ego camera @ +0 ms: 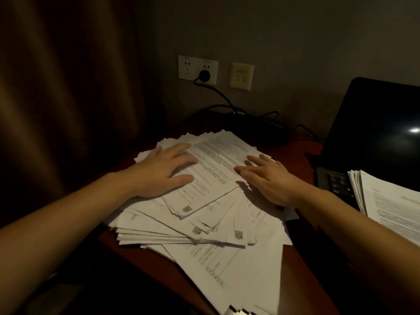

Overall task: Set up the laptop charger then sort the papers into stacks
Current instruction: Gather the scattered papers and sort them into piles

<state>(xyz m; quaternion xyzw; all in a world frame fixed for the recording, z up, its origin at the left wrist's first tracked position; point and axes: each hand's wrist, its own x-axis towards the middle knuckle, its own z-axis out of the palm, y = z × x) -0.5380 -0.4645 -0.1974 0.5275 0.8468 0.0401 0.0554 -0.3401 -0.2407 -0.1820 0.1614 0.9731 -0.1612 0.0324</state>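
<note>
Two bare forearms reach in from the bottom corners over a dark reddish, smooth counter in a dim room. Between them sprawls one big untidy heap of papers, thin white printed sheets fanned at many angles, some showing square codes. On top of the heap lies a smaller, tilted bundle of rectangular sheets. One left hand lies flat on the bundle's left edge, fingers together and thumb spread, gripping nothing. One right hand rests at the bundle's right edge, fingers loosely spread, palm down, also gripping nothing. A second, neater stack sits at far right, overlapping the keyboard of one open black laptop with a dark glossy screen. On the wall are two white socket plates and one cream plate; a round black plug sits in the right-hand socket, its cable curving down to the counter behind the heap
</note>
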